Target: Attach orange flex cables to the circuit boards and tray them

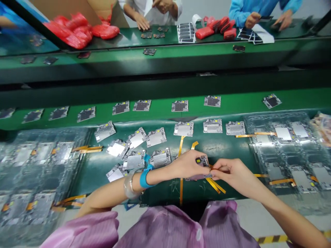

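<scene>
My left hand (190,164) is closed around a small circuit board (203,161) over the green work surface, covering much of it. A blue band (147,175) and a clear bangle circle that wrist. At the board's right edge, the fingers of my right hand (227,169) are pinched together where orange flex cables (216,185) meet it; what exactly lies between the fingertips is hidden. More orange strips (181,191) lie under and beside the hands. To the left lie several boards with silver shields, the nearest being a board (160,157) by my left wrist.
Clear plastic trays holding boards stand at left (74,165) and right (261,162). Beyond, a green conveyor belt (155,115) carries a row of dark-faced boards. Across the line, co-workers' hands work near red bags (77,31) and sheets of black labels (186,33).
</scene>
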Demonstrator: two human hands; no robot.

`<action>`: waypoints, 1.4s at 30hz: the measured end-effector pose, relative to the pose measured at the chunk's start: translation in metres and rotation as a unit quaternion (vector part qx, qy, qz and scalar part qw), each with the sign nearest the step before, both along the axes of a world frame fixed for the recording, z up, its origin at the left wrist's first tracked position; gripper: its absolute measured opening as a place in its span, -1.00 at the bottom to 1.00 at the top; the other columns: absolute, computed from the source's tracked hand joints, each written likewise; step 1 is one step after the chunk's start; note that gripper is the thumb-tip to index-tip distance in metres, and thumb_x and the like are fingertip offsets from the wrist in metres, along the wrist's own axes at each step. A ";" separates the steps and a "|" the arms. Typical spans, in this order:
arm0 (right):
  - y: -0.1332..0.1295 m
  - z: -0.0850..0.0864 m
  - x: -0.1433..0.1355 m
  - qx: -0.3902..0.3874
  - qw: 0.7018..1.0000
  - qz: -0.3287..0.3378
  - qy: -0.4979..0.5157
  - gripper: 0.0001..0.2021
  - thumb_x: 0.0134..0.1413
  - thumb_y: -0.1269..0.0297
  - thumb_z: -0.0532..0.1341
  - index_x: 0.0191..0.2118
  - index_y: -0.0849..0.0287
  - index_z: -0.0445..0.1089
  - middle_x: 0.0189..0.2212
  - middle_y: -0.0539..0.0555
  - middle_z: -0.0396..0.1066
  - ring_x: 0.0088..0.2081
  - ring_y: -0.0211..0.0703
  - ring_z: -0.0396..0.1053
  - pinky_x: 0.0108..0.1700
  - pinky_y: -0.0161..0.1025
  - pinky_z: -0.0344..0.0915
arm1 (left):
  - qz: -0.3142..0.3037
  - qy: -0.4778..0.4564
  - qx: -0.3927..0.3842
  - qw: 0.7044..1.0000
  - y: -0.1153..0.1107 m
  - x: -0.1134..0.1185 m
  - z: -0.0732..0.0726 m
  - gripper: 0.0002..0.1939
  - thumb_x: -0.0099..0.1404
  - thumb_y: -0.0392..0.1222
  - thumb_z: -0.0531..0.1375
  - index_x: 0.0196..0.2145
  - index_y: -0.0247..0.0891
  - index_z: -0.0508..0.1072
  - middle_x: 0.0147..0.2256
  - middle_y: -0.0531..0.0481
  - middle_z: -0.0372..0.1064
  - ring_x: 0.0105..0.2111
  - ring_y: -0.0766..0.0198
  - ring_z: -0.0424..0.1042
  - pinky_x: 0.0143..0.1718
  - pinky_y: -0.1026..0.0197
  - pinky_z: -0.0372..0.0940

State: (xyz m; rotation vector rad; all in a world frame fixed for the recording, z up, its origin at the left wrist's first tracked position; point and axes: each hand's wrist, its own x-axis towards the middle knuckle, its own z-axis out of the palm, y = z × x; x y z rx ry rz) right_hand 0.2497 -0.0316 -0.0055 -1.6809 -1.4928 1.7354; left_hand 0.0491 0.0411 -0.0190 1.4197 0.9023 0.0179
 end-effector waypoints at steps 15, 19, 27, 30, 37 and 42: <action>-0.051 -0.002 0.017 0.378 0.886 -0.167 -0.211 -0.83 0.35 0.39 0.09 -0.15 0.15 0.43 -0.21 0.15 0.45 -0.16 -0.06 0.42 -0.06 -0.11 0.39 | -0.090 -0.046 0.316 0.943 -0.017 0.067 0.016 -0.76 0.46 -0.10 -0.02 -0.33 -0.20 0.31 -0.32 0.00 0.35 -0.32 0.20 0.36 -0.24 0.15 0.22; -0.044 0.005 0.047 0.185 0.955 -0.232 -0.023 -0.88 0.18 0.36 0.26 -0.38 0.20 0.47 -0.42 0.04 0.43 -0.33 -0.17 0.37 -0.14 -0.22 0.36 | -0.069 -0.053 0.334 0.939 -0.012 0.072 0.015 -0.83 0.44 -0.06 0.04 -0.25 -0.19 0.26 -0.23 -0.04 0.36 -0.29 0.18 0.37 -0.23 0.13 0.26; -0.002 -0.056 0.152 0.055 0.835 -0.544 0.062 -0.85 0.29 0.28 0.25 -0.24 0.29 0.43 -0.31 0.04 0.46 -0.32 -0.26 0.45 -0.21 -0.25 0.46 | 0.059 -0.050 0.307 0.949 0.027 0.027 0.003 -0.75 0.49 0.02 -0.03 -0.04 -0.12 0.32 0.08 -0.09 0.34 0.10 0.09 0.32 0.17 0.01 0.18; 0.005 -0.071 0.171 0.025 0.791 -0.607 0.070 -0.80 0.32 0.24 0.23 -0.07 0.29 0.41 -0.19 0.08 0.45 -0.27 -0.24 0.46 -0.26 -0.24 0.47 | 0.082 -0.023 0.292 0.953 0.038 0.006 -0.012 -0.72 0.48 0.05 -0.02 -0.05 -0.11 0.35 0.08 -0.07 0.35 0.07 0.08 0.36 0.16 -0.01 0.19; 0.015 -0.076 0.176 -0.039 0.772 -0.632 0.062 -0.72 0.31 0.24 0.25 0.02 0.31 0.39 -0.10 0.15 0.43 -0.19 -0.16 0.47 -0.19 -0.18 0.49 | 0.105 0.013 0.267 0.958 0.045 -0.021 -0.035 -0.69 0.42 0.09 0.02 -0.08 -0.13 0.38 0.04 -0.08 0.42 0.06 0.03 0.39 0.16 -0.05 0.20; 0.016 -0.070 0.182 -0.103 0.793 -0.598 0.052 -0.70 0.31 0.22 0.25 0.04 0.30 0.38 -0.07 0.16 0.42 -0.15 -0.14 0.46 -0.15 -0.15 0.48 | 0.091 0.034 0.268 0.959 0.048 -0.018 -0.035 -0.66 0.41 0.12 0.04 -0.04 -0.11 0.39 0.05 -0.10 0.43 0.04 -0.01 0.43 0.06 -0.04 0.28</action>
